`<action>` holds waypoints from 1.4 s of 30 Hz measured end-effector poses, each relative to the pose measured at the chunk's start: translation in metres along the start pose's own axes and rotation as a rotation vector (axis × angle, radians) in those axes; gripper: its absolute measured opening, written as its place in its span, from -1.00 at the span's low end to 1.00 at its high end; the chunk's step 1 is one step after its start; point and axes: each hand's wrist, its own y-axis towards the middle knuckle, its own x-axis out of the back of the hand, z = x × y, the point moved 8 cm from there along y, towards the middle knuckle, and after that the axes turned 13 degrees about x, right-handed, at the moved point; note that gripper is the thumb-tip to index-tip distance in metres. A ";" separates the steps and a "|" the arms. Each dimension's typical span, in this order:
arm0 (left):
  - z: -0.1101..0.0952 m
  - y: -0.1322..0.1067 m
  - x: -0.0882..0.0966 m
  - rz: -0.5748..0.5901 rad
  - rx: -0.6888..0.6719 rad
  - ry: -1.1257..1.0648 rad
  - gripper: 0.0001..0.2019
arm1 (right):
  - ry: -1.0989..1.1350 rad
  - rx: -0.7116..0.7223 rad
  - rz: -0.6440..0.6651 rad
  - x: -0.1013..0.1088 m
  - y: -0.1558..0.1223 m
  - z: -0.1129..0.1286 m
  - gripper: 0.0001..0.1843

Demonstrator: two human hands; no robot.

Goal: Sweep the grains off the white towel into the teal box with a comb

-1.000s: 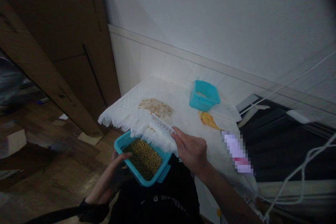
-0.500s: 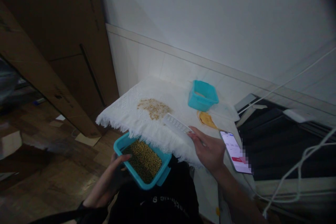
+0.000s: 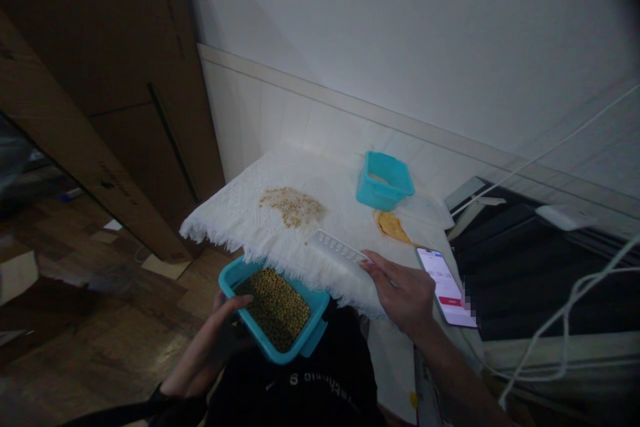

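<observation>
My left hand (image 3: 220, 327) grips the left rim of a blue plastic tub (image 3: 317, 333), thumb over the edge. The tub holds many round yellowish beans (image 3: 280, 303) and sits tilted just below the table's fringed edge. My right hand (image 3: 405, 290) is closed around the end of a flat white tool with a row of slots (image 3: 337, 250); its exact kind is unclear. The tool is over the white cloth (image 3: 250, 180), its far end close to a patch of scattered beans (image 3: 295, 207). What lies under my right fingers is hidden.
A second blue tub (image 3: 383, 187) stands by the wall, with something pale inside. In front of it lies a flat orange-yellow object (image 3: 393, 225). A phone (image 3: 445, 287) rests at the right edge near white cables (image 3: 565, 313). Tall cardboard (image 3: 110, 47) stands left.
The slotted tool has moved slightly down towards the table's front edge and its angle has changed. My left hand and its tub have hardly moved; the scattered beans look the same.
</observation>
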 end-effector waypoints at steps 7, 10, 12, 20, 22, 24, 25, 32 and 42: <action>0.002 0.001 0.001 0.032 0.008 0.006 -0.38 | 0.020 0.049 -0.001 0.000 0.002 0.008 -0.79; 0.001 -0.001 -0.001 0.042 0.015 0.007 -0.37 | 0.046 0.070 0.005 -0.003 0.005 0.014 -0.76; 0.000 -0.001 -0.002 0.053 0.008 0.004 -0.35 | 0.065 0.080 0.019 -0.006 0.007 0.021 -0.74; 0.000 -0.001 -0.002 0.088 -0.005 0.012 -0.34 | 0.212 -0.083 0.036 -0.020 0.009 0.018 -0.72; -0.001 -0.002 -0.004 0.087 -0.011 0.015 -0.31 | 0.246 -0.203 0.036 -0.031 0.010 -0.003 -0.76; -0.001 -0.003 -0.004 0.070 -0.005 0.018 -0.28 | 0.313 -0.335 0.051 -0.050 0.011 -0.029 -0.79; -0.001 -0.002 -0.003 0.061 -0.001 0.020 -0.28 | 0.364 -0.385 0.070 -0.062 0.012 -0.041 -0.80; 0.001 -0.001 -0.001 0.085 0.021 0.017 -0.27 | 0.553 -0.635 0.251 -0.140 0.028 -0.122 -0.67; 0.000 -0.001 0.004 0.067 0.026 0.007 -0.26 | 0.537 -0.752 0.201 -0.156 0.020 -0.203 -0.44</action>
